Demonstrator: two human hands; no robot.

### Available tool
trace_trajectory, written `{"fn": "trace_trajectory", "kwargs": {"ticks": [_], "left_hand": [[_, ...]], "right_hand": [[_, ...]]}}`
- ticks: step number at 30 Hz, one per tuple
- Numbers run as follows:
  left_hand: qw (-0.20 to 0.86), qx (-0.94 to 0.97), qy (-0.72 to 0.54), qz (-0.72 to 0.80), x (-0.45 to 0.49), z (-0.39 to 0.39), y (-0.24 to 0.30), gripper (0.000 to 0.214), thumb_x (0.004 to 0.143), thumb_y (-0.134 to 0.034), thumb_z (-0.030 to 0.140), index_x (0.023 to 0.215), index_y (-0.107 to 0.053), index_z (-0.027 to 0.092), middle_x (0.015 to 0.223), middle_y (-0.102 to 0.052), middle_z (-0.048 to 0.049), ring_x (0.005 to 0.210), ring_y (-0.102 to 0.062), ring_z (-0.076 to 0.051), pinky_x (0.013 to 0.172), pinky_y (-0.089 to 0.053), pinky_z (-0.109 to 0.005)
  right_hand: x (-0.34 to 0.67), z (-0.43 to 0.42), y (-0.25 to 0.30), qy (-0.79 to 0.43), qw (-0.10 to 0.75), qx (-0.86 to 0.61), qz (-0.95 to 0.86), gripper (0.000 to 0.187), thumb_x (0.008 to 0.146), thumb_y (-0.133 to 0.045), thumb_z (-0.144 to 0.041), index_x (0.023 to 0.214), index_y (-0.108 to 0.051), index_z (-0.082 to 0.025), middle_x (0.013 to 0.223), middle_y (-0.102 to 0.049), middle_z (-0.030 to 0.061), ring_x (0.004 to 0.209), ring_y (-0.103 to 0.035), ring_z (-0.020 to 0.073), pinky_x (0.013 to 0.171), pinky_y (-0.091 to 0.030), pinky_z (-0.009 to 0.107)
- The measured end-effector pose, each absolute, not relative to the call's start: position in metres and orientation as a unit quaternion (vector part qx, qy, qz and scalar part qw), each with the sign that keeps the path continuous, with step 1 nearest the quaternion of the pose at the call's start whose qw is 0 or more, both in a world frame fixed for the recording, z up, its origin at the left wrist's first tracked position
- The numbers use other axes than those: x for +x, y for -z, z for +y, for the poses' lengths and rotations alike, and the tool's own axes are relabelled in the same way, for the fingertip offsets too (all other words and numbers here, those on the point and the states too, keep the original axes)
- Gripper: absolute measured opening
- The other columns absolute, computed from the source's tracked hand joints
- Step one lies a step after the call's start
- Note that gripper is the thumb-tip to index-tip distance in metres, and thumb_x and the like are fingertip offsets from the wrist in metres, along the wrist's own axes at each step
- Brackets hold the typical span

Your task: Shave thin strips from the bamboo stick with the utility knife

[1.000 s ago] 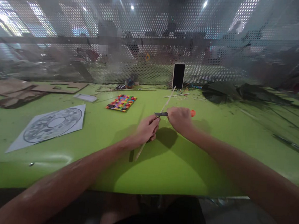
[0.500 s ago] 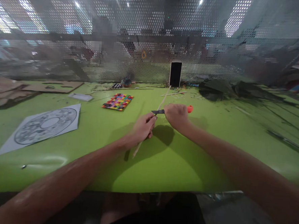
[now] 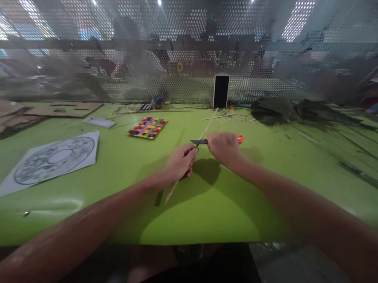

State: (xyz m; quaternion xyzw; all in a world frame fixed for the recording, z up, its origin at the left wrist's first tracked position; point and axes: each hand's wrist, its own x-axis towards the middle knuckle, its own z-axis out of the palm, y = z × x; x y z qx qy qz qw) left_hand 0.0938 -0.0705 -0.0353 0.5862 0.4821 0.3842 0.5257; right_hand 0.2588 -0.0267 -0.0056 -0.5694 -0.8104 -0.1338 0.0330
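Pinching a skinny pale strip (image 3: 209,125) over the green table (image 3: 284,151), left hand (image 3: 181,161) closed snugly round its middle.
Looks feather-light and springy, probably splits easily; I'd also hold it just short of the knife (image 3: 201,142). Right hand (image 3: 223,146)'s fisted round that, blade crossing the strip.

No text, labels, brands or numbers readable, none on the printed sheet (image 3: 51,161), none on the upright device (image 3: 221,91)
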Motion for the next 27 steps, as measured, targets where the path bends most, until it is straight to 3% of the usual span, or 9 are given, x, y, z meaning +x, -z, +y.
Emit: {"fn": "trace_trajectory", "kwargs": {"ticks": [13, 18, 27], "left_hand": [[0.518, 0.61, -0.37, 0.472, 0.091, -0.07, 0.041, 0.028, 0.096, -0.05, 0.034, 0.074, -0.044, 0.02, 0.058, -0.042, 0.0081, 0.037, -0.042, -0.004, 0.037, -0.04, -0.019], [0.516, 0.605, -0.376, 0.475, 0.092, -0.07, 0.038, 0.029, 0.096, -0.049, 0.035, 0.072, -0.042, 0.02, 0.055, -0.04, 0.0086, 0.036, -0.041, -0.005, 0.038, -0.04, -0.019], [0.53, 0.593, -0.373, 0.479, 0.091, -0.068, 0.037, 0.029, 0.096, -0.049, 0.038, 0.074, -0.043, 0.021, 0.057, -0.04, 0.0081, 0.037, -0.038, -0.005, 0.039, -0.04, -0.02]], "right_hand": [[0.278, -0.007, 0.002, 0.145, 0.024, -0.64, -0.754, 0.032, 0.096, -0.042, -0.015, 0.102, -0.073, -0.009, 0.094, -0.073, 0.0184, 0.082, -0.064, 0.0257, 0.067, -0.038, 0.032], [0.267, -0.019, 0.008, 0.14, 0.037, -0.583, -0.8, 0.035, 0.095, -0.037, -0.013, 0.094, -0.072, -0.012, 0.085, -0.072, 0.0145, 0.076, -0.064, 0.024, 0.062, -0.035, 0.03], [0.266, -0.013, 0.01, 0.147, 0.027, -0.577, -0.803, 0.035, 0.093, -0.037, -0.011, 0.093, -0.072, -0.012, 0.087, -0.072, 0.0153, 0.077, -0.063, 0.0247, 0.062, -0.034, 0.031]]}}
